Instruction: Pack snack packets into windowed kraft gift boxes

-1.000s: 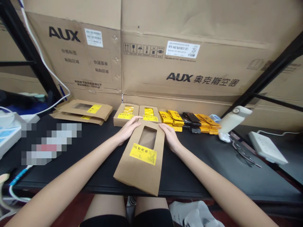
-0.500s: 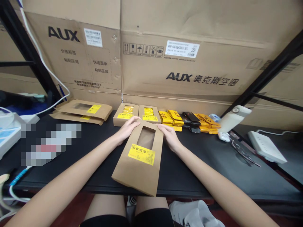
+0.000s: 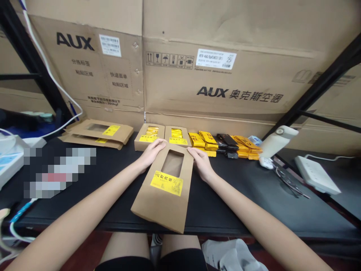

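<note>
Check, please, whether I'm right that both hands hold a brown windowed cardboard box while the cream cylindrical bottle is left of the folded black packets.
Not quite: the head view shows the cream cylindrical bottle right of the folded black packets; the left hand and right hand do hold the cardboard box.

The black tabletop (image 3: pixel 107 165) bears flat kraft boxes (image 3: pixel 93 134) at left, two filled windowed boxes (image 3: pixel 149 146), yellow and black packets (image 3: pixel 208 139), a white bottle (image 3: pixel 278 142) and eyeglasses (image 3: pixel 289 182).

I count one held carton (image 3: pixel 160 206) between my left hand (image 3: pixel 151 154) and right hand (image 3: pixel 203 165). There are two filled cartons (image 3: pixel 142 146) at 12 o'clock, two flattened cartons (image 3: pixel 98 135) at 10, one bottle (image 3: pixel 278 143) at 2, one power strip (image 3: pixel 317 175) at 3.
</note>
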Demonstrator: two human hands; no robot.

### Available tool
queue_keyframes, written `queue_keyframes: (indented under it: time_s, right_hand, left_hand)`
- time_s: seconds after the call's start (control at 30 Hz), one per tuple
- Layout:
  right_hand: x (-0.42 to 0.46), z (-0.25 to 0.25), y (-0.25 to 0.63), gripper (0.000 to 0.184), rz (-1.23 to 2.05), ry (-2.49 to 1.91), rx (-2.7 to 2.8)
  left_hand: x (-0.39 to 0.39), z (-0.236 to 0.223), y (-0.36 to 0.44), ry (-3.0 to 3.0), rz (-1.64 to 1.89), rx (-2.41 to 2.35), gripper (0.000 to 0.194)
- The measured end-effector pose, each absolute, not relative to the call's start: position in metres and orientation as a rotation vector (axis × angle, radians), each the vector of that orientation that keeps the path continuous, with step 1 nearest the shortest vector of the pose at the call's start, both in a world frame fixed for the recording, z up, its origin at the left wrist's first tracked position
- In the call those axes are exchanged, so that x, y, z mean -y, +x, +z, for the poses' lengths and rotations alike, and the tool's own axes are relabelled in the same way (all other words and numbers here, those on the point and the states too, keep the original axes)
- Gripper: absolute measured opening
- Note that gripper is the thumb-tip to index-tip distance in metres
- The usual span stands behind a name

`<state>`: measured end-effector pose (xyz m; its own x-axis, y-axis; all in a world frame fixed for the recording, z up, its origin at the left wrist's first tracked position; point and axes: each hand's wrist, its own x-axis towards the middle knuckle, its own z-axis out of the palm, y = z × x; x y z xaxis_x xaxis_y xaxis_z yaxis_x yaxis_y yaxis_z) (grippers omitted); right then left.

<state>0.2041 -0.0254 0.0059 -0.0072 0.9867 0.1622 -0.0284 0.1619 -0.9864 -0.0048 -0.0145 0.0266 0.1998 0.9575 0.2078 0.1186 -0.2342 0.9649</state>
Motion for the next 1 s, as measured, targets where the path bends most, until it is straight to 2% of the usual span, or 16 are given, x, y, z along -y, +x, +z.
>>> queue_keyframes:
  time_s: [0.63, 0.83, 1.0]
  right_hand:
    - [0.025, 0.008, 0.205, 0.032, 1.057, -1.004, 1.237]
    - [0.025, 0.007, 0.204, 0.038, 1.293, -0.937, 1.183]
    - [0.033, 0.008, 0.200, 0.041, 1.429, -0.895, 1.346]
  left_hand:
    - [0.015, 0.031, -0.006, 1.499, 1.246, -1.060, 0.022]
    - [0.011, 0.033, -0.011, 1.341, 1.559, -1.130, 0.018]
    - [0.004, 0.029, -0.019, 1.274, 1.839, -1.187, 0.018]
